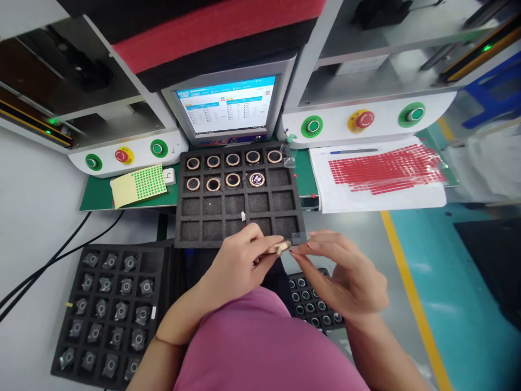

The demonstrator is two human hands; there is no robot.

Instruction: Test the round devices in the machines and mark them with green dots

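My left hand (240,258) pinches a small gold-coloured round part (280,247), seen nearly edge-on, between thumb and fingers. Facing it from the right, my right hand (352,271) has thumb and fingertips closed on a small piece of clear film (299,238). A bit of red shows at those fingertips, which are very close to the part's edge. Just beyond both hands lies a black foam tray (240,204) with gold-rimmed round parts (233,180) in its two back rows. One of these has a white printed pattern (256,180) on its face.
At left, another foam tray (152,263) holds several wrapped parts. A tray of ringed parts (311,304) sits low beneath my right hand. Red sticker strips (382,168) and a pen (354,151) rest on paper. Behind stand a monitor (228,108) and button panels (362,122).
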